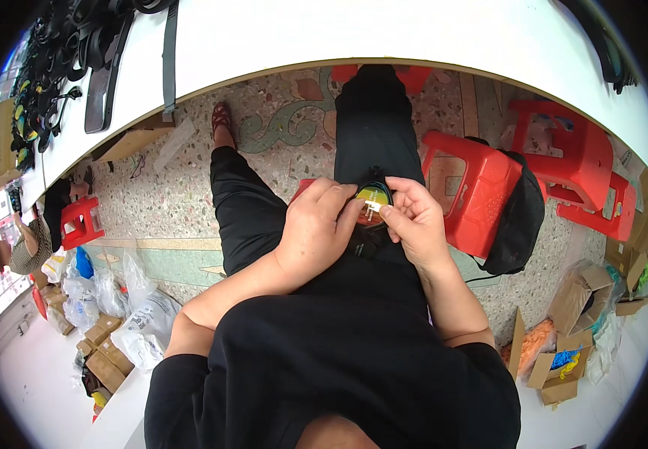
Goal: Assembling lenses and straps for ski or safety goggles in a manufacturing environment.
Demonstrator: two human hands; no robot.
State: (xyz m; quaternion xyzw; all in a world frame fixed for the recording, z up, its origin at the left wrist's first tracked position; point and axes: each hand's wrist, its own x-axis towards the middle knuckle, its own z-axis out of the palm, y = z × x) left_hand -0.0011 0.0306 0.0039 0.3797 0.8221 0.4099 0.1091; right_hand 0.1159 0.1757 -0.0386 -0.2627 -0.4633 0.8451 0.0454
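Above my lap I hold black-framed goggles [373, 198] with a shiny, mirrored yellow-orange lens. My left hand [318, 224] grips their left edge between thumb and fingers. On the opposite side, my right hand [416, 223] pinches the rim, its thumb near the lens's lower right. The fingers partly cover the frame, and a small black part shows at its top. Dark material below the lens blends into my black clothing, so its outline is unclear.
A white table [384, 30] curves ahead, with piled black straps and goggles [47, 82] at far left. Red stools [477, 191] stand at right, one beside a black bag [517, 217]. Cardboard boxes [107, 352] and plastic bags [144, 303] lie left. Another person [28, 243] sits far left.
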